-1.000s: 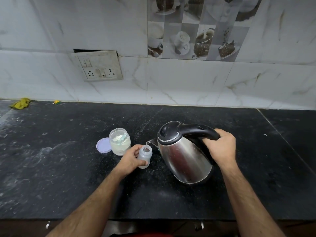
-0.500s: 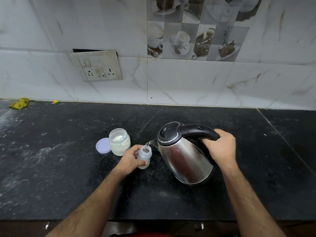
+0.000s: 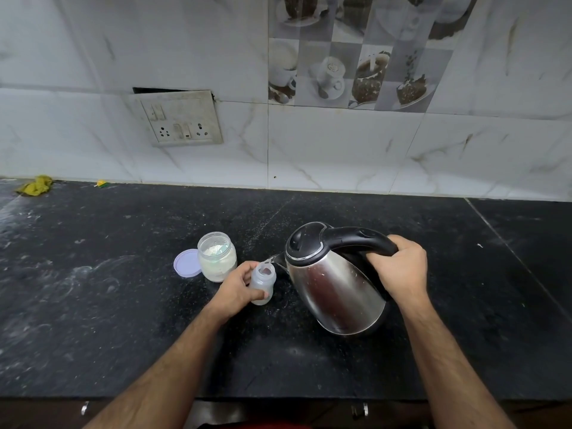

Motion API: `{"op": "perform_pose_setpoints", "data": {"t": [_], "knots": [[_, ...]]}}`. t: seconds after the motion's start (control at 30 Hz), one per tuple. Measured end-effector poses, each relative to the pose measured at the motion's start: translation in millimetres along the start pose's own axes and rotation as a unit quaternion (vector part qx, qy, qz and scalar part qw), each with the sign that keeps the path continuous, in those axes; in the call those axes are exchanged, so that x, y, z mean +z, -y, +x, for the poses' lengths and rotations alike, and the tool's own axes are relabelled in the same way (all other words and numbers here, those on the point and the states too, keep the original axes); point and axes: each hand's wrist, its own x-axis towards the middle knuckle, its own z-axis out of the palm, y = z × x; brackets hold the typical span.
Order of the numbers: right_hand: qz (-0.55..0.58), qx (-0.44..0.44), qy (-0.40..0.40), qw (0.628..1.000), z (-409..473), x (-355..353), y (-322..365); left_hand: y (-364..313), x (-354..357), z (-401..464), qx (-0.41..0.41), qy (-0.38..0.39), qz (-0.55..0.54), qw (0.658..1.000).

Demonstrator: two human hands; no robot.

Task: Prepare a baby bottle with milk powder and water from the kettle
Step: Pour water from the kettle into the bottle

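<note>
A small translucent baby bottle point(image 3: 263, 278) stands uncapped on the black counter, and my left hand point(image 3: 238, 287) grips its side. My right hand point(image 3: 399, 270) is wrapped around the black handle of a steel kettle point(image 3: 334, 286). The kettle is tilted to the left, its spout right over the bottle's mouth. Just left of the bottle sits an open glass jar of white milk powder point(image 3: 217, 257), with its lilac lid point(image 3: 186, 263) lying flat beside it.
The black stone counter point(image 3: 123, 305) carries white powder smears on the left. A yellow cloth point(image 3: 35, 185) lies at the far left against the tiled wall. A switch and socket plate point(image 3: 179, 119) is on the wall. Cabinet handles show under the front edge.
The kettle has shifted very slightly while tilted over the bottle. Both hands keep their grips and the bottle stays in place.
</note>
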Motion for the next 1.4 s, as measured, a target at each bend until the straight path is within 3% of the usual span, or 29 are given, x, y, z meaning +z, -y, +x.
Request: {"op": "perform_pose_setpoints", "data": {"t": [0.77,1.13,1.4], "knots": [[0.186,0.029,-0.029,0.982,-7,8,-7,-2,6,-1,0.011,-0.016,-0.039,0.999],[0.272,0.052,-0.044,0.960,28,22,29,10,4,-3,-0.020,-0.049,0.004,0.999],[0.309,0.057,-0.013,0.949,76,66,65,9,0,4,-0.022,-0.036,0.034,0.999]]}}
